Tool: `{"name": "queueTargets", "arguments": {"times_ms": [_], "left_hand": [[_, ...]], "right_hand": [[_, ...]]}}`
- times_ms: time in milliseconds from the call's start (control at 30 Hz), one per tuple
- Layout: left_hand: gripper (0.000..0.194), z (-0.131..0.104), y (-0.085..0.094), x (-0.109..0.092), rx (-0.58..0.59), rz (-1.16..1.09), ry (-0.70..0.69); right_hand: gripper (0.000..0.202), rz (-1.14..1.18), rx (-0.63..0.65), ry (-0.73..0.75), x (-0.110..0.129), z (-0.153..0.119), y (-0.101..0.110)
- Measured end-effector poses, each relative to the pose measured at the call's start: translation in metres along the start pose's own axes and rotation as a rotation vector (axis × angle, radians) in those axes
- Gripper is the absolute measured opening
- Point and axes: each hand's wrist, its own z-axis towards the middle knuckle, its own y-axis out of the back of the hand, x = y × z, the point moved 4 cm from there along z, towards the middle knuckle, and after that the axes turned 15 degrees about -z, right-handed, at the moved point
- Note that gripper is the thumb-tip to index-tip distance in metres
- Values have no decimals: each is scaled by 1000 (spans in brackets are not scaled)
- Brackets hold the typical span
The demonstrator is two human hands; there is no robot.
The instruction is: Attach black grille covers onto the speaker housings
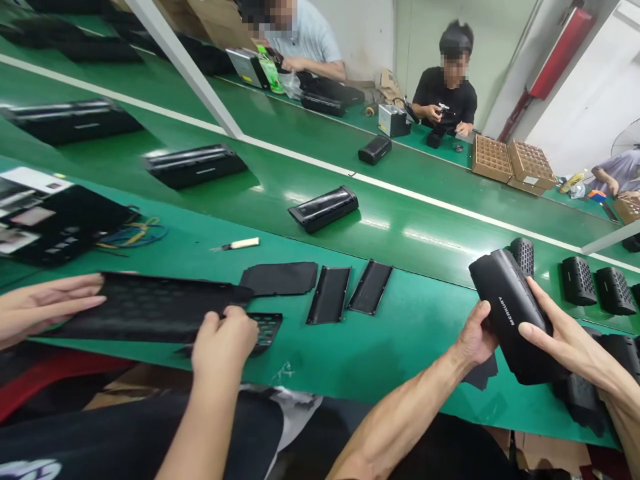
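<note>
A black speaker-like housing (513, 313) marked MERKURY is held tilted above the green table, at the right of the head view. My left hand (477, 333) grips its left side, thumb against the casing. On the other side my right hand (565, 327) wraps round it, with the thumb on the front. Dark flat sheets (484, 373) lie partly hidden beneath my left hand. Beyond the housing, a black perforated unit (523, 257) stands on the green surface.
At left, another person's hands (225, 347) hold a long black mesh panel (160, 307). Black trays (329, 295) and a cream-handled tool (245, 244) lie mid-table. Housings sit along the green line (415, 227). More perforated units (579, 280) stand at right; people sit opposite.
</note>
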Motion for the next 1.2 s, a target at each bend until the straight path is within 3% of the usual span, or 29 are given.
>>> {"name": "queueTargets", "arguments": {"times_ms": [100,233,300,400,500,600,700,800,900,1100,1167,1200], "left_hand": [[71,11,2,-5,-12,-59,-42],[70,21,2,-15,-33,-16,-121],[64,23,-1,-18,-25,72,-152],[67,20,-6,-21,8,242,-186],[71,17,-10,-32,84,374,-163],[80,19,-20,-65,176,473,-131],[98,21,-43,-111,285,660,-208],[102,19,-69,-135,464,911,-232],[97,13,-78,-136,529,1005,-212],[86,12,-64,-124,438,959,-196],[84,19,-55,-113,366,898,-240],[85,22,-47,-106,276,856,-278]], "right_hand": [[103,68,-265,11,-3,-22,-5],[119,53,-639,9,-1,-42,-42],[107,41,-780,55,7,-39,-57],[84,51,-904,113,14,-33,-59],[81,102,-877,104,7,-35,-46],[85,141,-788,16,-8,-46,-36],[89,164,-682,-66,-18,-58,-31],[85,197,-619,-60,-15,-66,-26],[79,214,-597,-62,-11,-71,-22],[75,369,-537,-108,-35,-60,-32],[77,447,-537,-141,-46,-50,-39],[78,448,-551,-163,-47,-46,-43]]}}
